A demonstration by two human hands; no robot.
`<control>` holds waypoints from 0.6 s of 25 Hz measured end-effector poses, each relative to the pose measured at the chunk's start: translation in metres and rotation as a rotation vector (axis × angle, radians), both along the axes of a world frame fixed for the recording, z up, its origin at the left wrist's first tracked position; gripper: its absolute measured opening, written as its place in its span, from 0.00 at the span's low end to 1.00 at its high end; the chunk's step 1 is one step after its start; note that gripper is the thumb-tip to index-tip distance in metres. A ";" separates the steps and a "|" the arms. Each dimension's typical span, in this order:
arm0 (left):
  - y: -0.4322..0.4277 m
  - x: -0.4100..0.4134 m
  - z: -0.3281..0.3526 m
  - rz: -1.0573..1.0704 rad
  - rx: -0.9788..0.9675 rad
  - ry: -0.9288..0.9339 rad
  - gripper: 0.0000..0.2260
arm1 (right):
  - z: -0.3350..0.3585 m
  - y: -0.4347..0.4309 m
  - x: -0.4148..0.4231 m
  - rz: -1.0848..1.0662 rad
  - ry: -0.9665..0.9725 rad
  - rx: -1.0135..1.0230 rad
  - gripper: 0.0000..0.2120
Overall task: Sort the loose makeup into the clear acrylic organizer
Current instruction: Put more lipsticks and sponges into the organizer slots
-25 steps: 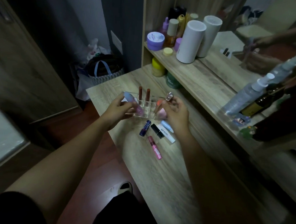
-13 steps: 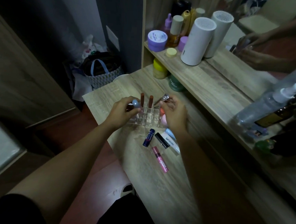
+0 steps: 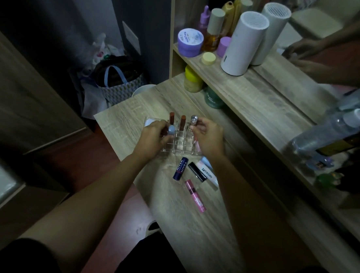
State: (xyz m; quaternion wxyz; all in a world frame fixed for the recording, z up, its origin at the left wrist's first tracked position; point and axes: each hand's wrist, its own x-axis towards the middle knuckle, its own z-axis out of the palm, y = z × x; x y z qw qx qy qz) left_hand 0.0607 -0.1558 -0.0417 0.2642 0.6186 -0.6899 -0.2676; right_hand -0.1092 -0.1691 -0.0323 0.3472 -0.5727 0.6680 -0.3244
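Note:
The clear acrylic organizer [image 3: 179,145] stands on the wooden table, with two brown lipsticks [image 3: 171,118] upright in its back row. My left hand [image 3: 154,135] holds a blue-capped tube [image 3: 171,130] upright over the organizer's left side. My right hand [image 3: 208,138] grips a silver-capped tube [image 3: 194,119] at the organizer's back right; something pink [image 3: 197,144] shows under that hand. In front of the organizer lie a dark blue lip balm [image 3: 180,168], a black lipstick [image 3: 197,171], a white tube [image 3: 208,174] and a pink tube [image 3: 195,196].
A raised wooden shelf [image 3: 251,92] runs along the right with a white cylinder [image 3: 243,43], purple jar [image 3: 190,42] and bottles. Yellow-lidded [image 3: 192,79] and green [image 3: 214,98] jars sit under it. Spray bottles [image 3: 333,124] stand at far right. A bag [image 3: 119,80] sits on the floor left.
My left hand has turned the blue-capped tube upright over the organizer's left side. My right hand has stood the silver-capped tube up at the back right.

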 end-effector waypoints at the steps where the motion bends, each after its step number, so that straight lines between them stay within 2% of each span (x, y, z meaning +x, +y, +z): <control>1: 0.000 -0.001 -0.001 0.005 -0.010 -0.013 0.10 | -0.002 -0.001 0.000 0.005 0.006 0.000 0.15; 10: 0.006 -0.002 0.004 0.132 0.018 0.080 0.18 | 0.009 -0.001 -0.008 0.039 0.056 -0.048 0.21; 15: 0.040 -0.016 0.011 0.193 -0.041 0.108 0.11 | 0.018 0.028 -0.031 0.050 0.060 -0.074 0.17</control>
